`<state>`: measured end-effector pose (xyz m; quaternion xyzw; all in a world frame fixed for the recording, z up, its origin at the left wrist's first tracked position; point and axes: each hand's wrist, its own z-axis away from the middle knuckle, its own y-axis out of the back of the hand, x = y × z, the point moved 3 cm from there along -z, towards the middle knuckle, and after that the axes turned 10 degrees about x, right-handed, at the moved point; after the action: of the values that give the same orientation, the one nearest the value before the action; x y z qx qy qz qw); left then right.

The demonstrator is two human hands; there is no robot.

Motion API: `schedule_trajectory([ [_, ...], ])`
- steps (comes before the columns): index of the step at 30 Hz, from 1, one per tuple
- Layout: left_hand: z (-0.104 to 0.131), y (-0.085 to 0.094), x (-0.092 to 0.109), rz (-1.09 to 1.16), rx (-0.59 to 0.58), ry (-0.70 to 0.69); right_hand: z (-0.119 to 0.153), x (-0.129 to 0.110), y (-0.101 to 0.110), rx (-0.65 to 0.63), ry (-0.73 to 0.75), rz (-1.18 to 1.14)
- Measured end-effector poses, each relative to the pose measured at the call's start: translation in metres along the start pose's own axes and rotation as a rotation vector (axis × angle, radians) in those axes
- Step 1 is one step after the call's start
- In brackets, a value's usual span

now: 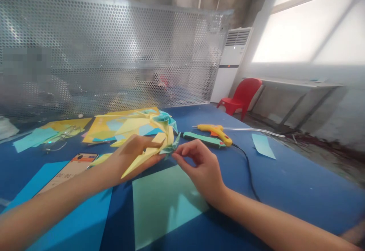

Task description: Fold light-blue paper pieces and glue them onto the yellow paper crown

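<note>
My left hand (139,146) is closed around a folded yellow paper piece (148,153) with long pointed flaps, part of which the fingers hide. Attached to or touching it is a small teal folded paper piece (170,147). My right hand (198,159) pinches at the lower edge of that teal piece, thumb and forefinger together. Just beyond the hands is a teal paper flower (165,118) with rolled petals; whether it joins the yellow piece I cannot tell. Below the hands lies a light green paper sheet (159,205).
A yellow glue gun (215,130) and a green-handled cutter (203,139) lie right of the hands, with a black cord (249,167). At left are a phone (72,169), a blue sheet (85,220), glasses (57,143) and paper scraps (35,137). A perforated metal screen (114,53) stands behind.
</note>
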<state>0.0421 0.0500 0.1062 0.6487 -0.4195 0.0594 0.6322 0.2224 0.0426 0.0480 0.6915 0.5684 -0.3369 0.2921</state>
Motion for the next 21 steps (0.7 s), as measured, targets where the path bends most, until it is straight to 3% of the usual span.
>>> schedule_trajectory([
  [10, 0.008, 0.016, -0.015, -0.035, 0.045, 0.353, -0.002, 0.003, -0.003, -0.068, -0.026, -0.033],
  [15, 0.007, 0.017, -0.019, 0.006, -0.004, 0.374, -0.001, 0.001, -0.004, -0.086, 0.037, -0.006],
  [21, 0.006, 0.018, -0.020, 0.020, -0.027, 0.291, 0.000, -0.002, -0.004, -0.132, 0.102, 0.020],
])
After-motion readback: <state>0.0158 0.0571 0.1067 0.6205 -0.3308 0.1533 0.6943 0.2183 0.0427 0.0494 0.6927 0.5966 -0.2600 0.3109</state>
